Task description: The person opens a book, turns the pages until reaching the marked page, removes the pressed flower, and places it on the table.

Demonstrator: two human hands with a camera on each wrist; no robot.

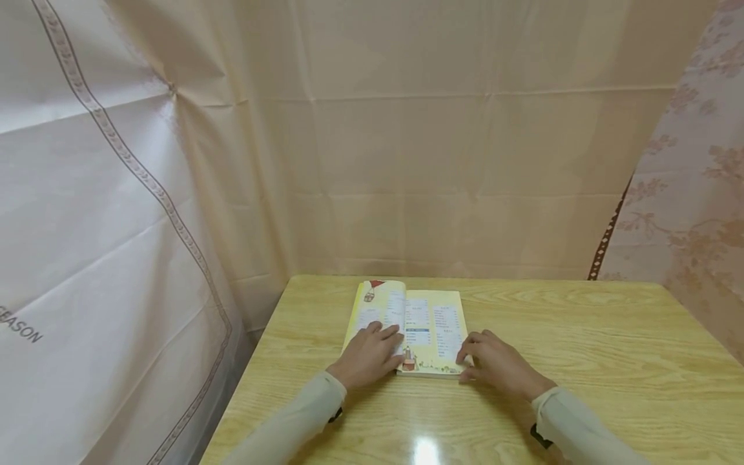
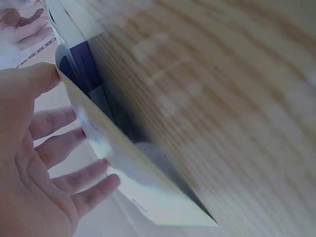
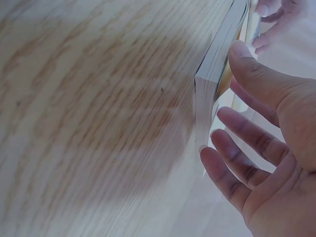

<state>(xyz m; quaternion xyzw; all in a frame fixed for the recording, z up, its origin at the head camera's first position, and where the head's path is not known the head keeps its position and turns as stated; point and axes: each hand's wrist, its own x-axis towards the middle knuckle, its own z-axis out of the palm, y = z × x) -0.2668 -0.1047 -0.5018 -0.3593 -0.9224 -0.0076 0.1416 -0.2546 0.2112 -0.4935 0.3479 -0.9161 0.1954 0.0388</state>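
Open yellow-paged paperback book (image 1: pixel 409 323) lies flat on light wooden surface (image 1: pixel 581 349), spine running away from person. Left hand (image 1: pixel 367 356) rests on left page, fingers straight. Right hand (image 1: pixel 496 365) touches book's near right corner, fingers relaxed, clamping nothing. Both hands equally near.

An open book (image 1: pixel 415 326) lies on the table (image 1: pixel 581 361), hands at its near corners.
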